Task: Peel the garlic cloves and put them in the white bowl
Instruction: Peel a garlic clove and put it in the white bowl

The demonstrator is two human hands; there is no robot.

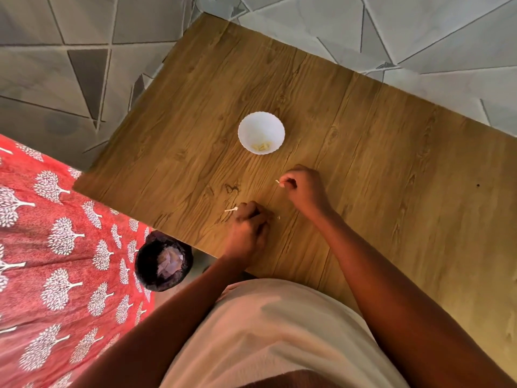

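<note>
Right hand (300, 183) grip pinches a garlic clove (278, 182) below the white bowl (261, 132).

Soft, even indoor light falls on the wooden table (363, 141), with no glare on it. The hands cast only faint, short shadows. The white bowl (261, 127) is nearly blown out, its rim detail weak. Wide-angle distortion bends the table edges and the floor tiles (70, 65) toward the corners. Fine detail looks slightly smeared and soft throughout.
</note>
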